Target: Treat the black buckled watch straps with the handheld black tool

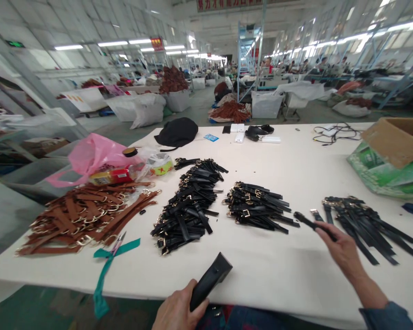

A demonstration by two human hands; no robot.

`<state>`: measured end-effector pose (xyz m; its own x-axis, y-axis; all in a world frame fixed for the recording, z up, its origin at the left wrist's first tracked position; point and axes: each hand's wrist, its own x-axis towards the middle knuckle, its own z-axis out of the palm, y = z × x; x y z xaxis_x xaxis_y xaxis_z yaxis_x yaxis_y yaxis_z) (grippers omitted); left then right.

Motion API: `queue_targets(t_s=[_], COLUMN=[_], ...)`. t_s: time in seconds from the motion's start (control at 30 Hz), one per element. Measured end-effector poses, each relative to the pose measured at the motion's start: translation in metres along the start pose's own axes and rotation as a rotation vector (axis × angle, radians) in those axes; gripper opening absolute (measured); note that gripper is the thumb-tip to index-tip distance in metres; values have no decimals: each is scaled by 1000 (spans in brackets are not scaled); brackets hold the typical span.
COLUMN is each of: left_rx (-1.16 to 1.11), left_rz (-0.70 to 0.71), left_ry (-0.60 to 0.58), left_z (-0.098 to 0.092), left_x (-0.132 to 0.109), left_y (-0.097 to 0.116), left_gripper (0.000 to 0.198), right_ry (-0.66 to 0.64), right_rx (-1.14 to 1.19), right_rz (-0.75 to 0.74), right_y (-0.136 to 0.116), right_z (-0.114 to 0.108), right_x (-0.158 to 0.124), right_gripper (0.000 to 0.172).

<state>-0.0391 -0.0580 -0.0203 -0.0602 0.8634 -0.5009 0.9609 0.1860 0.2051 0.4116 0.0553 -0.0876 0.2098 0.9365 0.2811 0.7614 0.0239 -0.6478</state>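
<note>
My left hand (181, 306) is closed around a wide, folded black leather strap (211, 279) at the table's front edge; its lower end is hidden by my fingers. My right hand (339, 247) pinches a slim black buckle strap (309, 221) above the table, a gold buckle showing close by. Just right of that hand lies a fanned pile of black straps (368, 224) with gold buckles. Another bundle of black buckle straps (256, 206) rests mid-table, left of the right hand. A longer heap of black straps (189, 201) is farther left.
Brown straps with metal rings (89, 211) cover the left side. Scissors (118, 245) with teal cloth (105, 275) lie before them. Behind are a pink bag (94, 156) and black cap (177, 132). Cables (337, 133) and a green bag holding a cardboard box (395, 142) are at right.
</note>
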Motion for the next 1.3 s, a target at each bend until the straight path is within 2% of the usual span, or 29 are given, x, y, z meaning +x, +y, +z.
queue_targets(t_s=[0.1,0.17,0.23,0.3,0.37,0.43,0.53,0.7,0.83,0.93,1.07,1.2,1.3], left_rx=[7,6,2,1,2,2,1,10,-5,-25,-29,-29,-54], left_rz=[-1,-5,-9,-8,2,12,21,11,-2,-12,-1,0,19], left_ry=[0,-3,-11,-20,-31,-43,-52,-37,-24,-21,-4,-12,-12], left_z=[0,0,1,4,7,10,15,23,20,16,14,11,5], left_x=[-2,-2,-2,-2,-1,-2,-3,-5,-6,-6,-6,-4,-2], left_y=[1,2,4,4,3,2,-3,-10,-9,-7,-6,-5,-4], left_gripper=[47,47,47,48,48,47,49,49,47,47,45,42,40], right_ry=[112,181,135,-30,-131,-184,-200,-212,-254,-321,-472,-658,-704], right_rx=[-302,-388,-266,-113,-66,-44,-42,-39,10,122,192,120,-29], right_rz=[134,114,-88,-284,-374,-420,-437,-470,-504,-485,-388,-398,-458], right_y=[27,19,-9,-46,-81,-104,-119,-132,-149,-157,-154,-149,-151], right_z=[-29,-23,4,44,84,115,138,142,134,127,119,117,121], right_x=[37,47,47,39,30,27,30,37,28,10,-22,-58,-80], right_gripper=[43,47,43,36,27,20,15,15,21,23,25,41,51])
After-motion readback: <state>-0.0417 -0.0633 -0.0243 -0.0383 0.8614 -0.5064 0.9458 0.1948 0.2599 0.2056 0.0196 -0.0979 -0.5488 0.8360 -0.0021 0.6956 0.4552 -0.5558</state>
